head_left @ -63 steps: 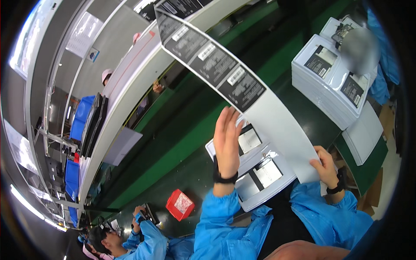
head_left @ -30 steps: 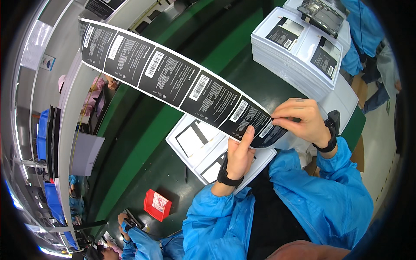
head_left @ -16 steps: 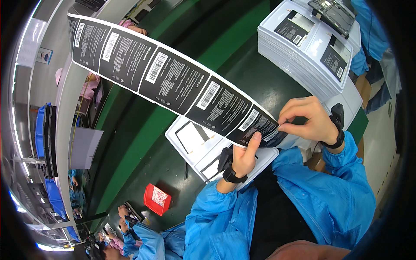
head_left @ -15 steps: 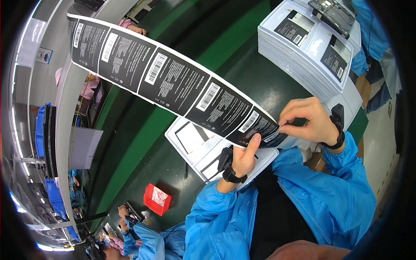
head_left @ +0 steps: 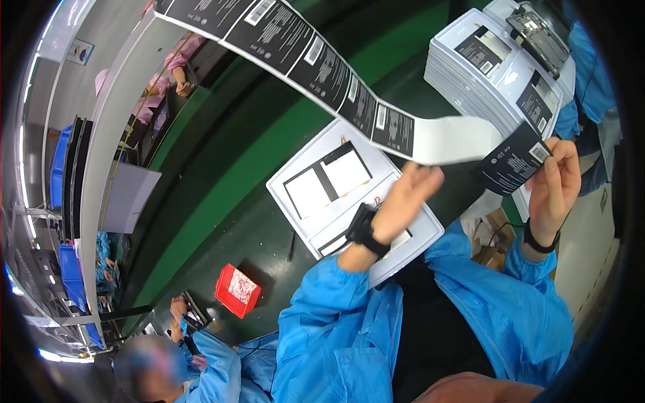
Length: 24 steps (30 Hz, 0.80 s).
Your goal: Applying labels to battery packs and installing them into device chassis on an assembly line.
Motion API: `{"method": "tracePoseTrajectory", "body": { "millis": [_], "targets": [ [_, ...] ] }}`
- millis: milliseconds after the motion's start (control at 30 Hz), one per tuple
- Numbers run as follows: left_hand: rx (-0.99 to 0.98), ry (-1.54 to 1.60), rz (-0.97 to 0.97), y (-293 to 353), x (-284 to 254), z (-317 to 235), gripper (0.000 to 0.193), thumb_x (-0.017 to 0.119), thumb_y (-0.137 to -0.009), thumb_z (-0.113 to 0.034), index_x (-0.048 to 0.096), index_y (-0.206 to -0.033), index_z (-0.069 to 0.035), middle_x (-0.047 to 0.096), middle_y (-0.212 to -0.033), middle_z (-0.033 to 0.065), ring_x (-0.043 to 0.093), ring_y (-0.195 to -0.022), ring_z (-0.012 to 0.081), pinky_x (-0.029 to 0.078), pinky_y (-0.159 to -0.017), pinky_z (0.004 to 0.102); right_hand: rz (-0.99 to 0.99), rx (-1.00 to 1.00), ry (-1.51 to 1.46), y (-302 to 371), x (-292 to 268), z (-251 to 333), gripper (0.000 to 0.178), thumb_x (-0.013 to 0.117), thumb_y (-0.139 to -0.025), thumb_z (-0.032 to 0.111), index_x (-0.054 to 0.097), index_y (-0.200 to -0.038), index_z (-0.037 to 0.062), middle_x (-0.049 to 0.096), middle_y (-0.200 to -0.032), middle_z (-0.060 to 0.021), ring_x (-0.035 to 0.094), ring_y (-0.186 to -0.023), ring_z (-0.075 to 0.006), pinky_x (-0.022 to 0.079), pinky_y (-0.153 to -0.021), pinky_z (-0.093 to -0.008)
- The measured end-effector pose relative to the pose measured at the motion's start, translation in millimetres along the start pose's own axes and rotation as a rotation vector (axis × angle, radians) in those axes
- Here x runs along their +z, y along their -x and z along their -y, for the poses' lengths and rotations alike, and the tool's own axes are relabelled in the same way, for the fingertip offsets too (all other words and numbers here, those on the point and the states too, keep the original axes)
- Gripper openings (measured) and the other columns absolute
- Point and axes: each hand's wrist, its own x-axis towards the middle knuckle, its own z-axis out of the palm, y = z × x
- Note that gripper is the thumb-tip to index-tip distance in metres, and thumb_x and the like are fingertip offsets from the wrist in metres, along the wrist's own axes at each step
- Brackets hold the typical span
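Observation:
A black label (head_left: pixel 514 161) with white print and a barcode is pinched by its edge between the fingers of my right hand (head_left: pixel 559 181). Beside it runs a long strip of similar labels (head_left: pixel 336 84), curving from the upper left to a bare white backing (head_left: pixel 463 138) at its right end. My left hand (head_left: pixel 405 201) is blurred, its fingers stretched out just below the strip and apparently holding nothing. Under that hand lies a white plastic tray (head_left: pixel 279 185) with a framed black-and-white panel (head_left: pixel 328 180) in its recess.
A stack of white trays (head_left: pixel 463 84) stands at the right; its top tray bears dark labelled pieces, with a metal-framed device (head_left: pixel 537 37) at the far end. A red bin (head_left: pixel 238 290) of small bits sits on the green table. Co-workers are at the left and lower left.
My right hand has moved right with a single label, away from the strip. White backing now shows at the strip's end. My left hand has left the strip, which has shifted up.

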Motion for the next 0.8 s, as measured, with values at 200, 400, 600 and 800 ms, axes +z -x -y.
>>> {"method": "tracePoseTrajectory", "body": {
  "millis": [200,400,600,800],
  "targets": [
    [0.220,0.286,-0.107,74,-8,-4,0.048,0.067,-0.100,-0.013,0.047,-0.139,0.006,0.063,-0.130,0.0148,0.062,-0.115,0.0185,0.052,-0.093,0.0340,0.106,0.512,-0.191,35,87,-43,0.012,0.064,-0.094,-0.004,0.056,-0.102,-0.0014,0.067,-0.098,-0.0128,0.070,-0.076,-0.0155,0.054,-0.049,-0.0233],
    [-0.112,-0.163,-0.366,110,-62,-33,0.021,0.063,-0.102,-0.014,0.069,-0.108,0.005,0.069,-0.070,0.0046,0.064,-0.061,0.0068,0.050,-0.054,0.0235,0.621,-0.030,0.598,12,119,-49,0.024,0.076,-0.085,0.003,0.066,-0.107,0.0024,0.072,-0.115,-0.0157,0.074,-0.097,-0.0219,0.056,-0.068,-0.0311],
    [-0.017,-0.761,0.006,131,-101,-44,0.022,0.066,-0.092,-0.009,0.071,-0.112,0.000,0.067,-0.077,0.0235,0.069,-0.068,0.0373,0.053,-0.061,0.0391,1.238,-0.209,0.776,5,181,-58,0.023,0.076,-0.083,0.028,0.074,-0.097,0.0106,0.072,-0.087,-0.0016,0.070,-0.079,-0.0224,0.054,-0.068,-0.0356],
    [0.012,-0.640,-0.039,155,-137,-40,0.023,0.065,-0.092,-0.010,0.071,-0.112,-0.001,0.066,-0.076,0.0231,0.067,-0.065,0.0371,0.052,-0.060,0.0390,1.357,-0.198,0.737,8,219,-73,0.020,0.076,-0.083,0.027,0.074,-0.092,0.0100,0.071,-0.082,-0.0035,0.070,-0.074,-0.0251,0.055,-0.066,-0.0360]
  ]
}}
